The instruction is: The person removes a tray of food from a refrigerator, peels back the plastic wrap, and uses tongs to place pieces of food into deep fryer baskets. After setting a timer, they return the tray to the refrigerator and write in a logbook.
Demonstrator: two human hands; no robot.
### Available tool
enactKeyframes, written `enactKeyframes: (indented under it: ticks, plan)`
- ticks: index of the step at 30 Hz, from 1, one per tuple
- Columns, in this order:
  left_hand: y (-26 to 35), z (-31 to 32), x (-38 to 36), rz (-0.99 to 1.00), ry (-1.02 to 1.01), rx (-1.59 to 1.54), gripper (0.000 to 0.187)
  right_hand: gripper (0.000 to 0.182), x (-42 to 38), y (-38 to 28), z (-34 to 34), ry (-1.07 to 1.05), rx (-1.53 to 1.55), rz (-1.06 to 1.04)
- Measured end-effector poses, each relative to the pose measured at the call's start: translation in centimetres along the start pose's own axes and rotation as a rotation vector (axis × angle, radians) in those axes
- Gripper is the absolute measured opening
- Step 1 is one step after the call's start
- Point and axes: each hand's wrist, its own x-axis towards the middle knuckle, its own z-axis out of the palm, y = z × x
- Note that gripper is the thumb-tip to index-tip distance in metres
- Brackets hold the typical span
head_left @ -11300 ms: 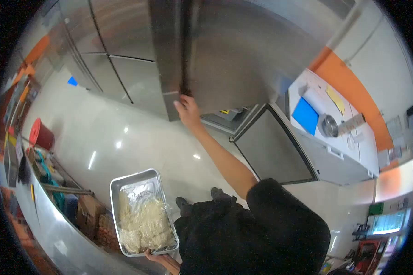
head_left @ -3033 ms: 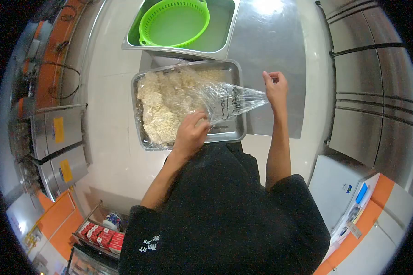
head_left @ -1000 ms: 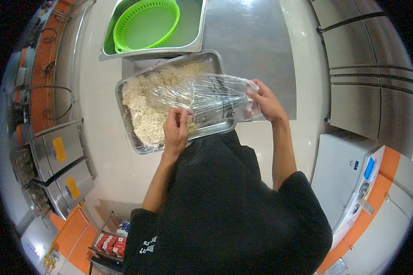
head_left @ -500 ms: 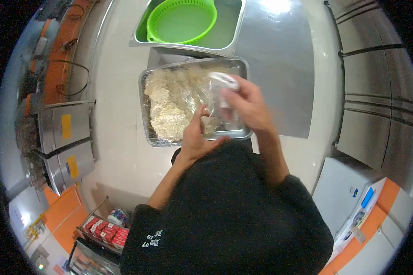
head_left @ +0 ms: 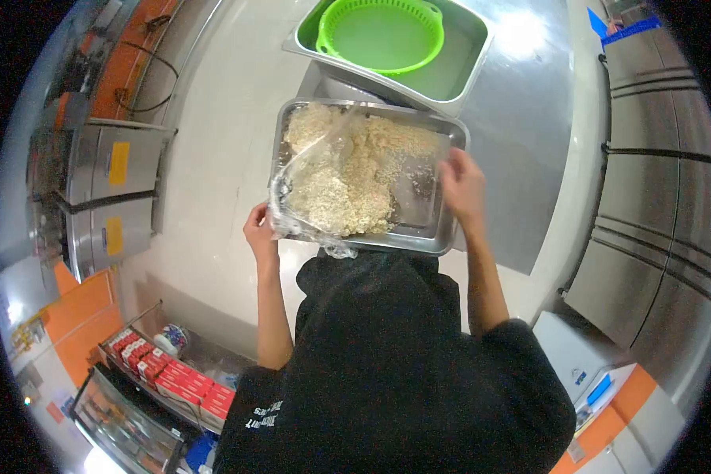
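Observation:
A rectangular metal tray (head_left: 458,134) holds a pale, flaky, crumbly food like oats (head_left: 324,189), heaped in its left and middle parts. Clear plastic wrap (head_left: 296,170) lies bunched along the left side and hangs over the front left corner. My left hand (head_left: 261,229) is at the tray's left edge, its fingers closed on the border of the wrap. On the opposite side my right hand (head_left: 462,188) has its fingers curled over the right rim, slightly blurred. A few loose flakes are scattered over the tray's right part.
Behind the tray, a metal basin (head_left: 466,79) holds a green strainer basket (head_left: 381,67) in cloudy liquid. A grey metal sheet (head_left: 521,158) covers the counter at right. Steel cabinets line both sides. Red boxes (head_left: 186,383) sit on a low rack at lower left.
The plastic wrap has been drawn toward the left, uncovering the food. My hands have moved apart to opposite sides of the tray. The whitish object in my right hand no longer shows.

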Motion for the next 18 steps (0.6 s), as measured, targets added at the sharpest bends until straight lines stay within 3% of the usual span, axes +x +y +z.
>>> enactKeyframes:
  ticks: [1,3,5,6,7,8,10,12,14,16,18]
  plan:
    - [-0.6,-0.1,0.6,0.032,0.018,0.041,0.012,0.037,-0.4,2.2,-0.7,0.156,-0.092,-0.001]
    - [-1.3,-0.1,1.8,0.116,0.055,0.149,0.010,0.038,-1.0,7.1,-1.5,0.214,-0.131,0.148]
    - [-3.6,-0.4,2.5,0.285,0.113,0.373,0.010,0.037,-2.1,10.6,-1.5,0.042,0.048,0.239]
    - [-4.5,-0.1,2.7,0.252,0.150,0.432,0.011,0.035,-2.3,7.8,-1.9,-0.131,0.267,0.437]
    - [-4.7,0.0,2.4,0.170,0.093,0.350,0.015,0.037,-2.8,9.6,-0.7,-0.140,0.173,0.425]
    - [-8.2,-0.2,3.2,0.263,0.047,0.349,0.021,0.040,-3.3,7.8,-1.0,-0.207,0.026,0.408]
    - [-8.5,0.3,2.5,-0.142,-0.086,0.093,0.025,0.047,-4.2,9.2,0.6,-0.022,-0.031,0.302]
    - [-8.9,-0.3,1.8,-0.183,-0.176,-0.157,0.024,0.051,-5.4,9.1,0.7,0.052,-0.009,0.367]
    - [-6.0,-0.5,0.6,-0.239,-0.116,-0.248,0.024,0.052,-6.0,4.5,-0.6,-0.010,0.167,0.416]
    - [-5.4,-1.8,0.5,-0.278,-0.081,-0.278,0.024,0.048,-7.9,6.5,1.2,0.196,-0.060,0.307]
    - [-7.2,-0.7,2.2,-0.305,-0.051,-0.215,0.025,0.046,-6.4,4.0,0.7,0.071,0.108,0.338]
